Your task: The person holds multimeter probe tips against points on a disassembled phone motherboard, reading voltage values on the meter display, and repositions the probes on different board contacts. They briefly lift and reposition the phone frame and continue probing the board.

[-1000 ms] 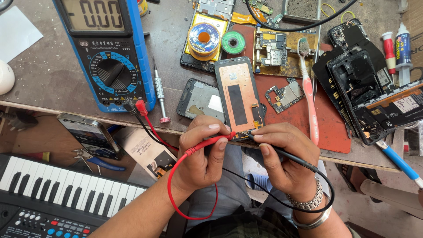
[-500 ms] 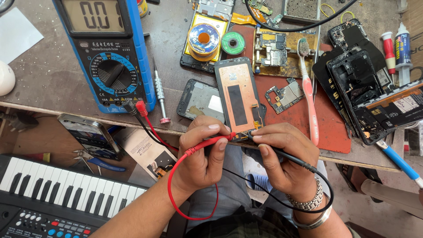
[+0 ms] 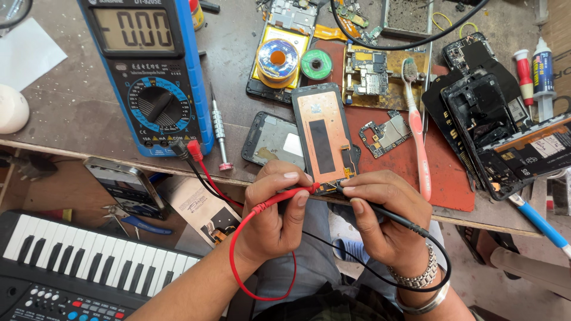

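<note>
Red probe (image 3: 285,198) pinched in left hand (image 3: 276,214), black probe (image 3: 380,212) pinched in right hand (image 3: 386,220); fingers closed tight. Tips set on lower edge of phone frame (image 3: 324,139), frame centre. Tips best kept apart, pressed steadily; meter (image 3: 148,71), upper left, watched.

Red probe (image 3: 284,197), black probe (image 3: 380,211) apparently on phone frame (image 3: 325,137)

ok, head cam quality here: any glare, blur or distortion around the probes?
Head view: even daylight, soft shadows, no motion blur. Both hands sharp: left hand on the red probe, right hand on the black probe. Multimeter display glare-free. Wide-angle bowing shows along the bench edge.
</note>
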